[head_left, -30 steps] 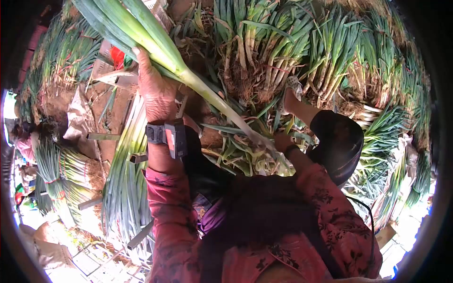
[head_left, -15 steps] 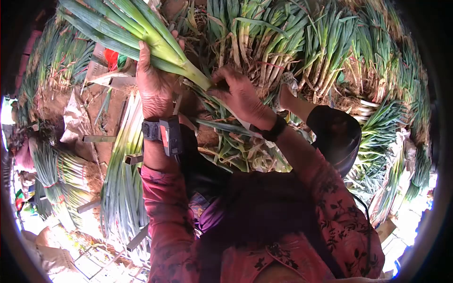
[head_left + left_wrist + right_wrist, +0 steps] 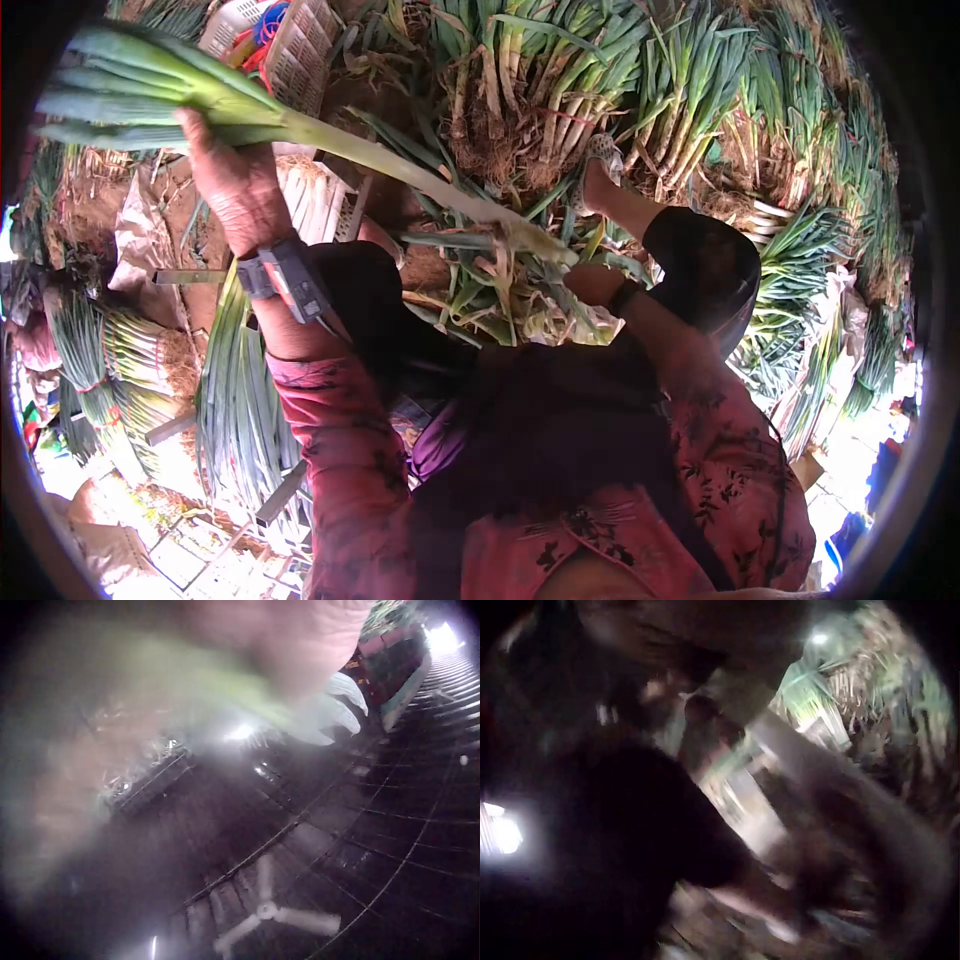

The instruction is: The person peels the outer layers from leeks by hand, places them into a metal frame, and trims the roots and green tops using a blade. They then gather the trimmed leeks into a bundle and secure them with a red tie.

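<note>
Leek (image 3: 305, 128) now more crosswise, green leaves (image 3: 130, 85) leftward

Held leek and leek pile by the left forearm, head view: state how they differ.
The held leek is a single plant; the leek pile has many side by side. The held leek is gripped by the left hand; the leek pile lies unheld. The held leek's leaves spread toward the upper left, the leek pile's toward the picture's bottom. Both have green leaves and paler stalks.
</note>
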Available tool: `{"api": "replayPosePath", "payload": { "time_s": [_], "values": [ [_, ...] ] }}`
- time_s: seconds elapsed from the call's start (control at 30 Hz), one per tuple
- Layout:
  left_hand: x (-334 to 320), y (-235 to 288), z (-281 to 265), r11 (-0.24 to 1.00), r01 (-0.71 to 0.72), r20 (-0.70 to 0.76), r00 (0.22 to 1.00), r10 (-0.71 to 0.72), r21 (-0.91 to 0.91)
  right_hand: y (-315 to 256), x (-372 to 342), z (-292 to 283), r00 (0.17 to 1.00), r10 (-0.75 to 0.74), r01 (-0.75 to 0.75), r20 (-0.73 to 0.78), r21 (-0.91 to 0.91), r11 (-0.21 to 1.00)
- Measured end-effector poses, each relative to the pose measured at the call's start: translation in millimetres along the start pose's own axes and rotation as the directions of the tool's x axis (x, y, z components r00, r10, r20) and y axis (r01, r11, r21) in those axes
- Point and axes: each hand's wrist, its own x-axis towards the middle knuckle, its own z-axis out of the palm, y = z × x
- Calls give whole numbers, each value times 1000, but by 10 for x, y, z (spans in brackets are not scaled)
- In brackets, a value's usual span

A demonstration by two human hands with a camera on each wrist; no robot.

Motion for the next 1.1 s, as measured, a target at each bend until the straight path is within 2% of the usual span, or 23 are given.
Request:
{"api": "replayPosePath", "payload": {
  "time_s": [0.07,0.1,0.13,0.17,0.23,0.27,0.3,0.33,0.37,0.4,0.43,0.47,0.5,0.53,0.63,0.67,0.73,0.8,0.83,0.87,0.93,1.07,1.1],
  "values": [
    [38,70,-31,998,-55,55,997,55,0,-34,-239,-54,964,-252,264,-83,185,947],
    [40,51,-63,999,-25,49,998,27,-23,-195,-249,-247,916,-305,381,-262,326,865],
    [77,50,-83,999,-6,48,999,9,-51,-397,-212,-453,774,-298,514,-559,279,811],
    [91,32,-94,999,-2,50,999,5,-54,-601,-192,-645,551,-253,623,-796,190,759],
    [139,-32,-128,999,12,80,997,-10,-30,-866,-205,-1095,436,-247,637,-865,103,764],
    [190,-46,-204,999,15,85,996,-13,-28,-834,-91,-1107,434,-241,636,-868,106,764],
    [207,-30,-227,944,195,254,959,-127,-264,-834,11,-1122,651,-345,607,-676,191,771],
    [222,-25,-254,804,392,436,880,-186,-447,-837,74,-1104,801,-426,557,-421,262,788],
    [244,-33,-283,824,347,366,912,-185,-448,-857,54,-1004,695,-467,670,-546,257,697],
    [170,-59,-170,825,344,363,914,-184,-449,-961,6,-1028,696,-470,670,-544,257,696],
    [52,-106,-34,947,228,186,964,-188,-224,-1099,-39,-1071,669,-437,667,-602,227,709],
    [-30,-155,63,989,141,16,990,-141,38,-1236,-66,-1119,636,-400,661,-661,197,724],
    [-75,-259,28,968,214,1,976,-216,127,-1376,-56,-1167,574,-399,708,-715,188,681],
    [-132,-341,108,954,181,-112,981,-158,238,-1488,-115,-1243,570,-406,714,-714,187,675],
    [14,-295,-12,958,164,-110,984,-141,237,-1682,-287,-1269,674,-447,672,-588,235,703],
    [75,-277,-60,946,201,-117,977,-176,253,-1701,-316,-1235,673,-452,676,-585,237,698],
    [173,-300,-166,934,242,-131,968,-214,264,-1702,-396,-1210,604,-480,648,-636,42,760],
    [224,-324,-222,935,308,5,949,-314,174,-1668,-497,-1282,602,-476,613,-642,-10,790],
    [236,-316,-232,931,335,-36,942,-334,145,-1646,-546,-1323,594,-474,577,-650,-67,814],
    [255,-305,-233,931,334,-34,942,-333,149,-1620,-614,-1324,591,-474,579,-653,-66,813],
    [388,-301,-375,918,392,-37,918,-394,-54,-1559,-826,-1243,560,-396,529,-728,-54,847],
    [469,-183,-446,942,334,-24,942,-335,-36,-1213,-1262,-844,538,-410,495,-736,-118,861],
    [387,-112,-384,973,215,-107,973,-206,82,-1078,-1407,-647,683,-344,426,-645,-32,904]
  ]
}}
